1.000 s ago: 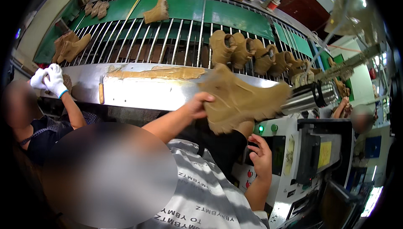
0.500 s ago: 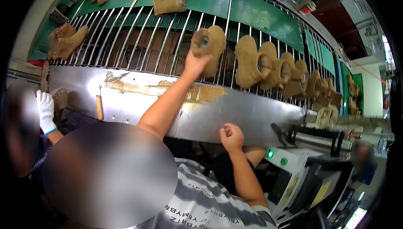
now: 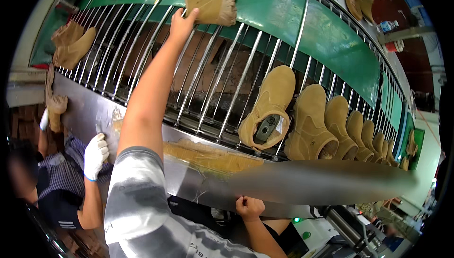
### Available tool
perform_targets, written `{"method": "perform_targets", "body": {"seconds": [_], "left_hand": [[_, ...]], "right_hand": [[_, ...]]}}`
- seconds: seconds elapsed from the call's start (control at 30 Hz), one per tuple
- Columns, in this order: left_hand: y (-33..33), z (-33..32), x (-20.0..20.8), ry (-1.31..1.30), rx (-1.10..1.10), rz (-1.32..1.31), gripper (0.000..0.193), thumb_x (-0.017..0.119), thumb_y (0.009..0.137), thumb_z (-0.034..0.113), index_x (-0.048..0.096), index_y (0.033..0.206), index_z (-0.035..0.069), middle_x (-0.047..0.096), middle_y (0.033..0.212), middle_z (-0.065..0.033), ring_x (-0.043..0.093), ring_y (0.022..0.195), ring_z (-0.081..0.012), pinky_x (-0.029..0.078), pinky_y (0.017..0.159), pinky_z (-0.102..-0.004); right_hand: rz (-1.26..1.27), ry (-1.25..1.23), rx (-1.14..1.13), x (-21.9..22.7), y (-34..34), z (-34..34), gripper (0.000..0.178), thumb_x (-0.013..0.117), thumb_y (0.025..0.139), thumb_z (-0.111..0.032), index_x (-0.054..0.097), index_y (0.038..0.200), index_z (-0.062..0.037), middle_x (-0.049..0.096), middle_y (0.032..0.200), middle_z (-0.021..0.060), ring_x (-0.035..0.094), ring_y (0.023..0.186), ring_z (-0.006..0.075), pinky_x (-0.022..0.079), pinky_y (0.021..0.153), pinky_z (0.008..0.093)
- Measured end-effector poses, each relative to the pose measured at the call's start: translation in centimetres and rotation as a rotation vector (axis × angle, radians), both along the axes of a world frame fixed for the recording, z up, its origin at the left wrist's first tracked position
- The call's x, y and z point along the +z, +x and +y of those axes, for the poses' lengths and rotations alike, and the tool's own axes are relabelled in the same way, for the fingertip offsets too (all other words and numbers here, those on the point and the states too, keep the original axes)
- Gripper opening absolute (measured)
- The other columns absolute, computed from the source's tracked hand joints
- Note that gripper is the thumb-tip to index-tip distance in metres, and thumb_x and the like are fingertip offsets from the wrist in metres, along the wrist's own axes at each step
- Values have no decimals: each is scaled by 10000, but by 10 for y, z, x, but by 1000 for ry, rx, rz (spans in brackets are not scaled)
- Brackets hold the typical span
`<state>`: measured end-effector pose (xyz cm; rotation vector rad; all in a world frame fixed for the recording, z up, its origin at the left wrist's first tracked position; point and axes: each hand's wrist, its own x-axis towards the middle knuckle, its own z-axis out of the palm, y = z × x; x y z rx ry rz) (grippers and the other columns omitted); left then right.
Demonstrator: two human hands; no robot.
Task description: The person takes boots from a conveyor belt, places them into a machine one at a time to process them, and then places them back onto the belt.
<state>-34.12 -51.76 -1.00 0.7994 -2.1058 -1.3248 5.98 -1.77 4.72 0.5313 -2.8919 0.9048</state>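
Note:
My left hand [image 3: 183,25] reaches to the far side and grips a tan ankle boot [image 3: 215,1] by its shaft, with fingers at the opening and thumb outside. This boot lies with its thick lugged sole facing right, at the edge of the green belt [image 3: 279,12]. My right hand [image 3: 250,208] is closed in a fist by the near edge of the metal ledge; nothing shows in it. Nearer on the metal rods, a tan boot [image 3: 269,99] points its toe away, a dark insole and something whitish visible inside its opening.
More tan boots [image 3: 309,130] stand in a row to the right. Other boots [image 3: 73,45] sit at the left end of the rods. At left, a co-worker's white-gloved hand [image 3: 96,156] is near the metal ledge [image 3: 85,92]. A blurred patch hides part of the ledge.
My left hand has let go of the boot now at the row's left end and moved farther away to grip the boot by the green belt. My right hand remains closed. The view has shifted.

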Motion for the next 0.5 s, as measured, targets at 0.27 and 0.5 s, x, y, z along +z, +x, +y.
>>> {"method": "perform_targets", "body": {"seconds": [0.27, 0.5], "left_hand": [[-21, 4, 5, 10, -70, -95, 493, 635, 879, 387, 652, 1089, -59, 685, 1025, -143, 644, 923, -204, 473, 836, -324], [131, 59, 179, -574, -234, -162, 359, 604, 862, 327, 641, 803, -25, 637, 711, -170, 608, 661, -219, 460, 633, -378]], "right_hand": [[54, -46, -1, -30, 21, 15, 58, 684, 675, -131, 629, 688, -116, 580, 607, 32, 555, 520, 253, 462, 496, 363], [57, 33, -25, -19, 32, 6, 145, 671, 684, -173, 530, 657, -154, 523, 569, 14, 530, 514, 233, 437, 476, 365]]}}
